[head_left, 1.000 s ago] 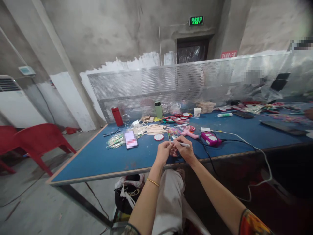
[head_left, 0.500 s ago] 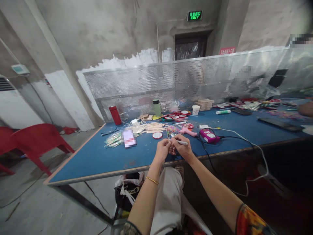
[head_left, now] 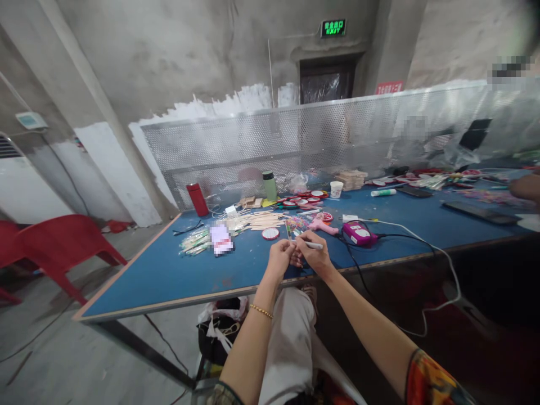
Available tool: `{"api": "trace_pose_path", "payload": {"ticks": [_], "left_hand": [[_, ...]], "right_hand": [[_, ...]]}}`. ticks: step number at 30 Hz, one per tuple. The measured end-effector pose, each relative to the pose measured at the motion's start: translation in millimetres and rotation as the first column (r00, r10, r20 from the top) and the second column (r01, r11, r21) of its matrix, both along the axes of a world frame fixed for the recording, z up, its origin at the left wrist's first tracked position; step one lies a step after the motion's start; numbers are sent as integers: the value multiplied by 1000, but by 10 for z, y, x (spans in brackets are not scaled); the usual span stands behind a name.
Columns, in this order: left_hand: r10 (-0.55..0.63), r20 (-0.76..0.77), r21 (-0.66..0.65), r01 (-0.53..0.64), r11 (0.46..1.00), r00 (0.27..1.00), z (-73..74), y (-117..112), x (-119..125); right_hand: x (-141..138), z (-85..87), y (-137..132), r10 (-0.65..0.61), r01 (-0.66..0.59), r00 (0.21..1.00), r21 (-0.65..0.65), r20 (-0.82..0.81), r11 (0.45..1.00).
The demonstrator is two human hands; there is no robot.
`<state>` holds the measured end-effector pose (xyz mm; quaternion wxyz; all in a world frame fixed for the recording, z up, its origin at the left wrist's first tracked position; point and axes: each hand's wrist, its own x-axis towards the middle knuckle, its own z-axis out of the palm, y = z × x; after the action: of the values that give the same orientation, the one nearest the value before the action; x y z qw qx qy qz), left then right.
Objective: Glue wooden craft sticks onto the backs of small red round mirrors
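My left hand is closed in a pinch on a thin stick with green on it, which points up and away from me. Close beside it, my right hand is wrapped round a white pen-like tool. The fingertips of both hands meet just above the table's front edge, and they partly hide where the two things come together. Beyond my hands lie a red-rimmed white disc, a pile of pale wooden sticks and a pink glue-gun-shaped tool.
On the blue table are a purple box with cables, a phone, bagged thin sticks, a red bottle, a green bottle and a paper cup. Another person's hand rests at far right.
The view has shifted slightly. Both hands keep nearly the same place and hold on the stick and the pen-like tool.
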<state>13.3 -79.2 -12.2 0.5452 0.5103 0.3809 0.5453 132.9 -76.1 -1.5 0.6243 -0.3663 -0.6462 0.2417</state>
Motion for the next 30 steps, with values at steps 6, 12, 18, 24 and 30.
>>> {"api": "trace_pose_path", "payload": {"ticks": [6, 12, 18, 24, 30], "left_hand": [[15, -25, 12, -14, 1000, 1000, 5, -3, 5], [-1, -23, -39, 0, 999, 1000, 56, -32, 3], [3, -34, -38, -5, 999, 999, 67, -44, -3], [10, -30, -32, -11, 999, 1000, 57, -37, 5], [8, -10, -52, -9, 999, 1000, 73, -42, 9]], "right_hand": [[-5, -1, 4, 25, -25, 1000, -22, 0, 999], [-11, -13, 11, -19, 18, 1000, -17, -23, 1000], [-8, -7, 2, 14, -14, 999, -28, -29, 1000], [-5, -21, 21, 4, -4, 1000, -15, 2, 1000], [1, -28, 23, -20, 20, 1000, 0, -5, 1000]]}}
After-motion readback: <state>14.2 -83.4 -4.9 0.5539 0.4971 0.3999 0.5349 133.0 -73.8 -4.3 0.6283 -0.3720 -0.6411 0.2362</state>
